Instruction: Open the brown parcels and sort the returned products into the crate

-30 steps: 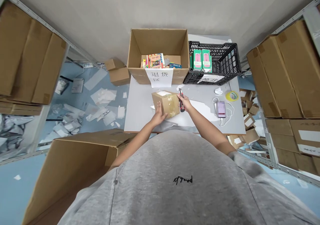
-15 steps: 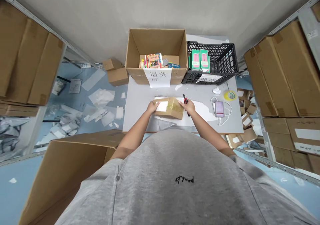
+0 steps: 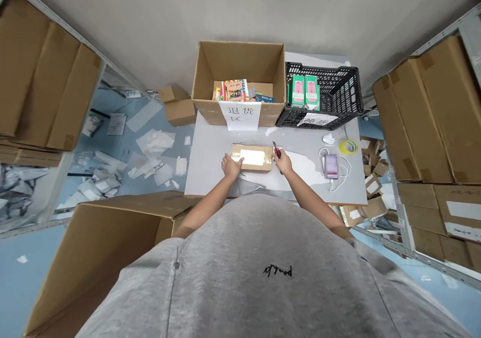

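Observation:
A small taped cardboard box [image 3: 246, 167] lies flat on the table before me, a white label [image 3: 252, 157] on its top. My left hand [image 3: 232, 166] grips its left end, thumb on the near side and fingers around the corner. At the box's right end is my right hand [image 3: 282, 162], closed around a red and black utility knife [image 3: 277, 151] that points away from me. Whether the right fingers touch the box I cannot tell. Under the box lies a white sheet [image 3: 302, 170].
Behind stand a large carton [image 3: 210, 108] with books and a black crate [image 3: 341, 108] holding green and pink boxes. On the right are a phone [image 3: 331, 166] with a white cable and a yellow tape roll [image 3: 348, 147]. An open carton [image 3: 101, 247] stands at my left.
The box has gone from tilted to lying flat and turned, its label now along the top. My left hand has shifted slightly to its near left corner; the knife stays in my right hand.

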`<state>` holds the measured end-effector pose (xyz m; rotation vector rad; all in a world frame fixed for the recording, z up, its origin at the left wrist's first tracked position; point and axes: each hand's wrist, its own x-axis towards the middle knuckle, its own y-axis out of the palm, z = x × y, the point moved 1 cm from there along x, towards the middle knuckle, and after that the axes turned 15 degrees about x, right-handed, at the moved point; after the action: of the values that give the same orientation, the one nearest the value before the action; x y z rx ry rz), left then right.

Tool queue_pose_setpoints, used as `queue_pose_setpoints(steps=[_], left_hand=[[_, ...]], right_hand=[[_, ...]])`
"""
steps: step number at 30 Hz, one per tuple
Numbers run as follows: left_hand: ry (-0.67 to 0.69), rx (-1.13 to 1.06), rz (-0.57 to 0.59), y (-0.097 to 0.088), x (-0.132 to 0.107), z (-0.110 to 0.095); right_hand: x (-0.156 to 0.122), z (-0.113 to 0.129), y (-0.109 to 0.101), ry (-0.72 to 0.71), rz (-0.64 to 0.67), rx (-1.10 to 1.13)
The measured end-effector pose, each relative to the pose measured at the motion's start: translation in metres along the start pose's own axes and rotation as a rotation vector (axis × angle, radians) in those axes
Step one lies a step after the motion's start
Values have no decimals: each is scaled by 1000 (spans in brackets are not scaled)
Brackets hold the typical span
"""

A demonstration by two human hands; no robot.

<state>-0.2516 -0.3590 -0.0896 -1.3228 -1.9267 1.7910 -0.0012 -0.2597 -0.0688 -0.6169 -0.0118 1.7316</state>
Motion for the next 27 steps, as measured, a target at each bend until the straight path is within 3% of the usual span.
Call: queue_pose_setpoints(steps=[2,5,8,11,16,27], left_hand=[[-68,9,32,6,-9,5],[-31,16,110,11,-14,12],[12,41,207,11,-10,19],[49,57,304,7,-3,24],[59,69,396,2,4,25],[34,86,408,5,6,22]], right_hand=[[-2,8,-2,-155,54,-121],[-3,22,10,-325,278,-187],[-2,35,39,-411,514,-281],[1,43,69,-439,624,-373],[6,46,97,-415,623,-515],[6,40,119,-413,549,-701]])
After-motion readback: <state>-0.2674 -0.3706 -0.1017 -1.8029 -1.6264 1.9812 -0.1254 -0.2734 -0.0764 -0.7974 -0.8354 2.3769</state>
